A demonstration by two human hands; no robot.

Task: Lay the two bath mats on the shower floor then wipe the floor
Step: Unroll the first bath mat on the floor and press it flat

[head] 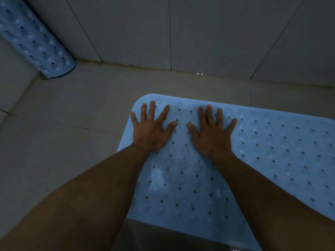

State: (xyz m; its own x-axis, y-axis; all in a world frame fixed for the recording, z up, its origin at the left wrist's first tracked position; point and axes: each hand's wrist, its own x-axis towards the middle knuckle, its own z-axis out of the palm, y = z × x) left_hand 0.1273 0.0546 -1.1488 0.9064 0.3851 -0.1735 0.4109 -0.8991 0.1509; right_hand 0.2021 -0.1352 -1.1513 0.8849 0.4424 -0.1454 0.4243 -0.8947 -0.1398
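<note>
At about ten o'clock in our view we see the first of two bath mats, the rolled mat, pale blue and dotted with small holes and round suction cups. It stands tilted in the corner, its lower end on the shower floor and its length against the tiled wall.

Moving right, grey floor tiles fill the nine o'clock side. Then comes the second mat, the flat mat, the same pale blue with rows of holes. It lies spread on the floor from the centre out to three o'clock and down toward six, with its rounded corner at about twelve o'clock from our hands.

Our left hand rests palm down near that corner, all five fingers straight and spread apart, clasping nothing. Just to its right, our right hand lies the same way, flat on the mat with fingers splayed, thumbs of the two hands near each other but apart.

We count two mats and two hands. In this dim light we cannot make out any lettering on either mat.
</note>
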